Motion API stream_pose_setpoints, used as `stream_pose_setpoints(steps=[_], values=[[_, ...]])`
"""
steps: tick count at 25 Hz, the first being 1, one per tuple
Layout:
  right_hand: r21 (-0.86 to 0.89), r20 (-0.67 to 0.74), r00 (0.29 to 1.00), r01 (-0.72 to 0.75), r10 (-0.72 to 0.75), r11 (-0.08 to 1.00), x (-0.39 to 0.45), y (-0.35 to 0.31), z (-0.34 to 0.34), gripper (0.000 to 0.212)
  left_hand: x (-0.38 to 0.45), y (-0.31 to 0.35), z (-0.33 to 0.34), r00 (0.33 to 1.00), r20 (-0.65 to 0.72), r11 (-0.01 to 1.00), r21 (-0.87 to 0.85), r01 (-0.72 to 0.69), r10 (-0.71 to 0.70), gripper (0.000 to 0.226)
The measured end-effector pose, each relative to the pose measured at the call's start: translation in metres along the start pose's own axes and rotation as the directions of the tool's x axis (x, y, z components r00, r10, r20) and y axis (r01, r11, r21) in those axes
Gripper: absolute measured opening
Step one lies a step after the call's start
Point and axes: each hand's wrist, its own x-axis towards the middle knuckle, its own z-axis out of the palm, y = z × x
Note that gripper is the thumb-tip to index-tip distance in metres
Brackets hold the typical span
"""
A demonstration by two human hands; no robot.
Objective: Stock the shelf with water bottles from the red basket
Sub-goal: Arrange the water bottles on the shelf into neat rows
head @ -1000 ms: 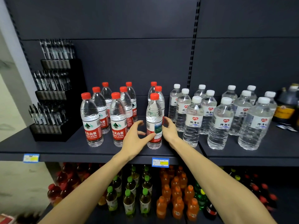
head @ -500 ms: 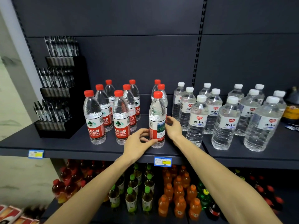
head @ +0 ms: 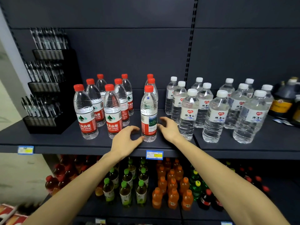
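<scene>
- Looking at the middle of the frame, I see one red-capped water bottle [head: 149, 113] standing upright near the front edge of the dark shelf [head: 48, 141], its label turned sideways to me.
- My left hand [head: 125, 140] sits just left of its base, fingers loosely curled and holding nothing; the thumb tip is at the bottle's foot (touching or just shy, I cannot tell).
- My right hand [head: 168, 129] hangs just right of the label, fingers spread and relaxed, a thin gap between them and the plastic.
- Two more red caps line up behind that bottle; a cluster of red-capped bottles [head: 112, 111] stands left of centre.
- White-capped bottles [head: 215, 116] fill the right half of the shelf.
- A black pen rack [head: 47, 88] occupies the upper left.
- A blue price tag [head: 154, 154] hangs on the shelf lip, below the bottle.
- Green- and orange-capped drinks [head: 172, 185] crowd the lower shelf.
</scene>
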Motion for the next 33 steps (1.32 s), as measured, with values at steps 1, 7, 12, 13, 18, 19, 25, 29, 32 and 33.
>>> stream_pose_setpoints(steps=[1, 7, 12, 13, 18, 19, 25, 29, 32, 33], values=[[0.016, 0.006, 1.000, -0.008, 0.008, 1.000, -0.005, -0.002, 0.000, 0.048, -0.002, 0.003, 0.000, 1.000, -0.019, 1.000, 0.001, 0.006, -0.006, 0.035], [0.259, -0.032, 0.999, -0.008, 0.016, 0.966, -0.040, -0.010, -0.013, 0.041, -0.016, 0.020, 0.006, 0.981, -0.192, 0.997, -0.066, 0.030, -0.042, 0.038], [0.380, -0.403, 0.914, 0.214, -0.047, 0.900, -0.094, 0.011, -0.057, 0.016, -0.024, 0.071, 0.031, 0.985, -0.137, 0.966, -0.218, -0.137, 0.109, 0.033], [0.335, -0.472, 0.881, 0.215, -0.034, 0.917, -0.102, 0.018, -0.065, 0.015, -0.025, 0.083, 0.038, 0.981, -0.130, 0.969, -0.183, -0.168, 0.145, 0.029], [-0.015, -0.384, 0.920, 0.071, -0.071, 0.997, -0.104, 0.050, -0.084, 0.045, -0.004, 0.115, 0.071, 0.993, 0.045, 0.994, -0.026, -0.106, 0.107, 0.056], [-0.071, -0.315, 0.947, 0.051, -0.071, 0.996, -0.101, 0.055, -0.086, 0.054, 0.002, 0.116, 0.077, 0.994, 0.080, 0.997, 0.003, -0.078, 0.078, 0.065], [-0.152, -0.113, 0.993, 0.021, -0.038, 0.988, -0.075, 0.063, -0.092, 0.050, 0.025, 0.129, 0.092, 0.989, 0.133, 0.993, 0.095, -0.072, 0.059, 0.065], [-0.124, -0.100, 0.991, 0.071, -0.084, 0.990, -0.066, 0.064, -0.090, 0.049, 0.026, 0.128, 0.095, 0.995, 0.085, 0.995, 0.081, -0.054, 0.047, 0.056], [-0.081, -0.034, 0.995, 0.093, -0.097, 0.992, -0.064, 0.061, -0.089, 0.054, 0.022, 0.119, 0.094, 0.999, 0.037, 0.999, 0.036, -0.035, 0.034, 0.050], [-0.046, -0.024, 0.996, 0.082, -0.083, 0.996, -0.062, 0.062, -0.088, 0.056, 0.019, 0.116, 0.093, 0.999, 0.034, 0.999, 0.021, -0.031, 0.030, 0.049]])
